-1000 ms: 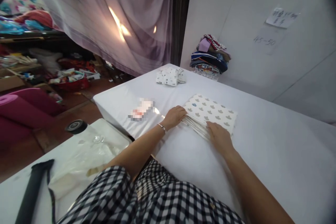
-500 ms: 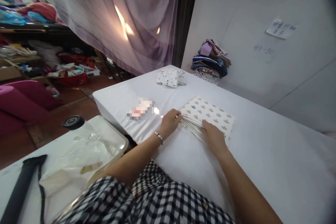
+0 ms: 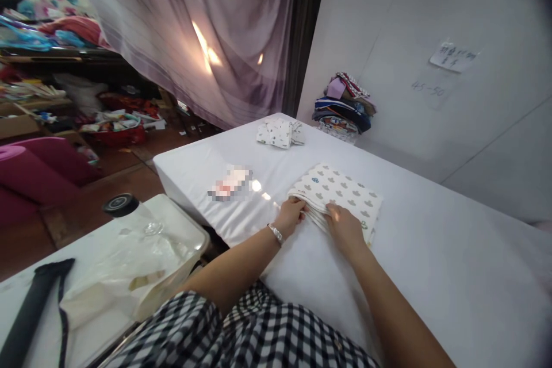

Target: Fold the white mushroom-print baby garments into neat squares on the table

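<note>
Head view: a folded white cloth with grey motifs [image 3: 347, 191] lies on the white-covered tabletop [image 3: 435, 259], nearer the wearer than the bundled printed cloth [image 3: 276, 133] and to its right. Its stacked layers look loose at the near edge, so uneven pulling by the hands could, I judge, skew or crease them. The left hand [image 3: 291, 216] has its grip pinched together on that edge, nearer the bundled printed cloth; the right hand [image 3: 346, 231] rests its fingers on the edge farther from that bundle, thumb hidden, so I cannot tell whether this grip clamps anything.
</note>
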`<state>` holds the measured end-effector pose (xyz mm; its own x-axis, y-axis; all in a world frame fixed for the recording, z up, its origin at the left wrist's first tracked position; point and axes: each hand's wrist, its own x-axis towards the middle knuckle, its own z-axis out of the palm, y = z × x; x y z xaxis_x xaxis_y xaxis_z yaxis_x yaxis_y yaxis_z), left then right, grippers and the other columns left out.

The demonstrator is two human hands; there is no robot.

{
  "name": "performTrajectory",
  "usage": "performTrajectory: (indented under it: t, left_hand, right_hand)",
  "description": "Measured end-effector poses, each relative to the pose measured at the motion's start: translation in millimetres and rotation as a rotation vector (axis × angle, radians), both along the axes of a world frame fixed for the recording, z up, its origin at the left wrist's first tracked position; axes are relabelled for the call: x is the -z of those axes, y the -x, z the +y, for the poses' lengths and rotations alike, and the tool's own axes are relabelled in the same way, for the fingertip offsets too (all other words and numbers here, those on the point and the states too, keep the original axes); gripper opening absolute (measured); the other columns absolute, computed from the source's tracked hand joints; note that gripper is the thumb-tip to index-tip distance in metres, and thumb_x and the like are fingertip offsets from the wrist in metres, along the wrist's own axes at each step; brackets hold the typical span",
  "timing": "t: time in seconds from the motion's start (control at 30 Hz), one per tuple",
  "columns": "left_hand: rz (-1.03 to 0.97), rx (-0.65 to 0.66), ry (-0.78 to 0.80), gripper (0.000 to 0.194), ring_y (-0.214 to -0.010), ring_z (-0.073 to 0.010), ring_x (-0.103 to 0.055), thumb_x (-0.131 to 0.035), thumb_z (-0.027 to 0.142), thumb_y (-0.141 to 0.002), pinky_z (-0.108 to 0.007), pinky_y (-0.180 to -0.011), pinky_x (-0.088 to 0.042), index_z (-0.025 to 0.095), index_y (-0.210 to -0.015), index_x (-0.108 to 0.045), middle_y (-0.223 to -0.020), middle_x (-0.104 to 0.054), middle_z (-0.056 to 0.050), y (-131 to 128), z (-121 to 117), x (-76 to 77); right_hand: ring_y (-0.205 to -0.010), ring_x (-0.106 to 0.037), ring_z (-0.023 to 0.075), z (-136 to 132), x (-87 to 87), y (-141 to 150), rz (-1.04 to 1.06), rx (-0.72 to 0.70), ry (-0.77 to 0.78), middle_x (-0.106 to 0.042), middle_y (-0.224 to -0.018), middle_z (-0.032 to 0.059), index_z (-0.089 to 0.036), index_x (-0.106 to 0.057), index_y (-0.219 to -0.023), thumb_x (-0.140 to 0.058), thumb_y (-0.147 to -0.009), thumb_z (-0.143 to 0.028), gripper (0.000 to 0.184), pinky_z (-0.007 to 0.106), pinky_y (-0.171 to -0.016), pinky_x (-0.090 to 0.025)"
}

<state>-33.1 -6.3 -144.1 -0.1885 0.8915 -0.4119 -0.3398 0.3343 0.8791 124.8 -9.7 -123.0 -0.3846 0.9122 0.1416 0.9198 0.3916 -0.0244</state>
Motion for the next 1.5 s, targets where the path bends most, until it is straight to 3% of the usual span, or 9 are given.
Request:
performTrajectory:
  t: [0.17, 0.33, 0.5, 0.83, 0.97, 1.1, 1.23, 1.5]
  left_hand:
    - [-0.080, -0.075, 0.051, 0.018, -0.034, -0.0028, -0.037, -0.057, 0.021, -0.076, -0.016, -0.033, -0.019, 0.016, -0.062, -0.046, -0.050, -0.049, 0.005, -5.2, 6.6, -0.6]
    - [-0.165, -0.133, 0.078, 0.020, -0.035, -0.0023, -0.038, -0.059, 0.022, -0.075, -0.014, -0.035, -0.021, 0.017, -0.063, -0.044, -0.046, -0.042, 0.008, -3.8, 1.2, -2.3]
    - [-0.264, -0.155, 0.100, 0.022, -0.035, -0.0022, -0.038, -0.062, 0.026, -0.075, -0.013, -0.034, -0.023, 0.017, -0.064, -0.045, -0.047, -0.044, 0.007, 0.2, -6.2, 0.3]
    - [-0.527, -0.241, 0.140, 0.018, -0.033, 0.0006, -0.034, -0.050, 0.017, -0.084, -0.009, -0.032, -0.023, 0.015, -0.067, -0.043, -0.051, -0.043, 0.007, 1.9, 5.4, 2.3]
    - [-0.578, -0.270, 0.147, 0.020, -0.033, 0.0003, -0.034, -0.047, 0.021, -0.086, -0.009, -0.031, -0.023, 0.016, -0.068, -0.042, -0.051, -0.042, 0.007, 2.7, 4.5, -0.3]
    - [-0.600, -0.262, 0.152, 0.022, -0.033, -0.0003, -0.033, -0.049, 0.022, -0.086, -0.009, -0.030, -0.022, 0.016, -0.066, -0.041, -0.049, -0.041, 0.007, 6.2, 5.0, -0.2]
    - [-0.608, -0.244, 0.162, 0.024, -0.032, -0.0001, -0.032, -0.048, 0.019, -0.085, -0.009, -0.030, -0.022, 0.016, -0.063, -0.040, -0.048, -0.040, 0.007, 9.2, 6.3, 2.1]
    - [-0.650, -0.228, 0.191, 0.024, -0.034, -0.0008, -0.034, -0.051, 0.024, -0.085, -0.010, -0.030, -0.025, 0.016, -0.064, -0.042, -0.049, -0.041, 0.006, 10.9, 2.9, 3.6]
  right_hand:
    - [-0.096, -0.051, 0.0205, 8.7, -4.7, 21.6, -0.027, -0.099, -0.052, -0.058, -0.104, 0.0092, -0.020, -0.051, -0.115, -0.040, -0.088, -0.018, 0.030, 0.028, -0.072, -0.038]
    - [-0.097, -0.052, 0.0187, 26.5, -7.1, 41.4, 0.025, -0.155, -0.008, -0.057, -0.106, 0.0069, -0.023, -0.049, -0.119, -0.038, -0.090, -0.025, 0.031, 0.026, -0.071, -0.039]
    - [-0.098, -0.053, 0.0162, 33.9, -6.3, 42.7, 0.073, -0.174, 0.028, -0.059, -0.104, 0.0036, -0.025, -0.052, -0.115, -0.036, -0.092, -0.028, 0.028, 0.024, -0.072, -0.038]
    - [-0.094, -0.056, 0.0163, 39.2, -6.7, 42.8, 0.210, -0.192, 0.117, -0.063, -0.105, 0.0031, -0.023, -0.057, -0.112, -0.041, -0.088, -0.034, 0.030, 0.025, -0.076, -0.040]
    - [-0.099, -0.055, 0.0152, 65.4, -9.9, 29.6, 0.321, -0.192, 0.120, -0.063, -0.106, 0.0028, -0.021, -0.060, -0.107, -0.031, -0.091, -0.030, 0.035, 0.025, -0.085, -0.039]
    - [-0.114, -0.047, 0.0154, 104.1, -7.2, 5.4, 0.281, -0.029, 0.046, -0.056, -0.122, 0.0077, -0.014, -0.057, -0.114, -0.033, -0.088, -0.020, 0.036, 0.026, -0.098, -0.031]
    - [-0.116, -0.046, 0.0194, 138.6, -2.4, -10.3, 0.238, 0.097, 0.071, -0.054, -0.123, 0.0129, -0.010, -0.053, -0.120, -0.034, -0.088, -0.022, 0.039, 0.029, -0.097, -0.032]
    - [-0.109, -0.054, 0.0214, 197.2, 2.2, 19.8, 0.180, 0.166, 0.226, -0.058, -0.120, 0.0106, -0.016, -0.055, -0.121, -0.032, -0.089, -0.049, 0.051, 0.029, -0.088, -0.039]
